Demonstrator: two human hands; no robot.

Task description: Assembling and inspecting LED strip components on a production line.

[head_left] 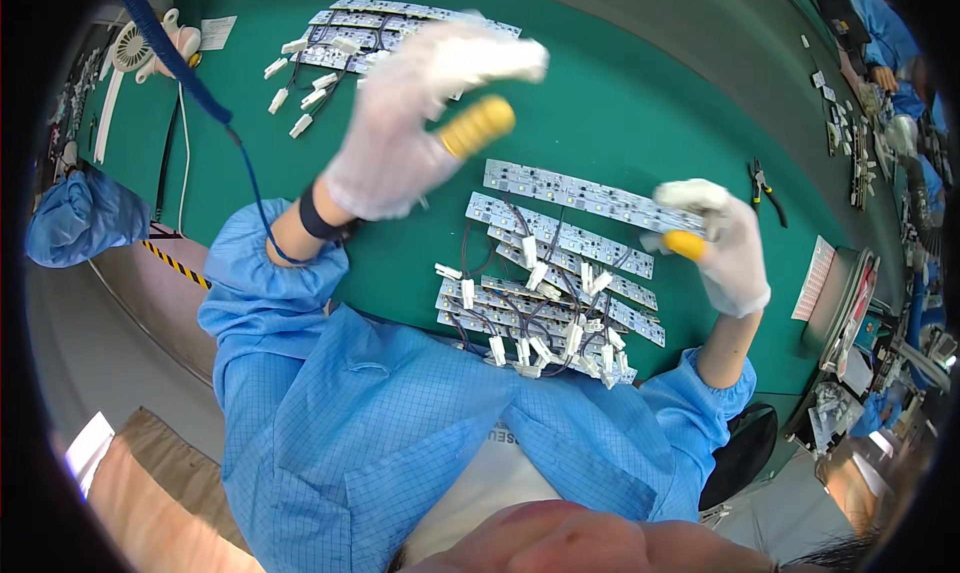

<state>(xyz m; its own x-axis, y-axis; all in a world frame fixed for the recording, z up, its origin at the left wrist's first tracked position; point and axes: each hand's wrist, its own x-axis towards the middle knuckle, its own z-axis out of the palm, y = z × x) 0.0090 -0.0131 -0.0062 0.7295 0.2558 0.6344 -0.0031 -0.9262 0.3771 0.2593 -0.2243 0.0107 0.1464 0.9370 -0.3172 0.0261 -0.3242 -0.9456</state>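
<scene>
Two gloved hands work above a smooth green bench mat (640, 83), where a loose pile of thin white LED strip boards with black leads and white plastic plugs (545, 298) lies at six o'clock of the mat's centre. A second pile of similar boards (350, 38) sits at eleven o'clock. At three o'clock, the right hand (725, 253), in a white knit glove with a yellow rubber fingertip cot, pinches the end of the topmost strip; gripping its bare edge seems wise. The left hand (415, 123) hovers spread and empty at ten o'clock. Small black-handled pliers (765, 188) lie beyond the right hand.
</scene>
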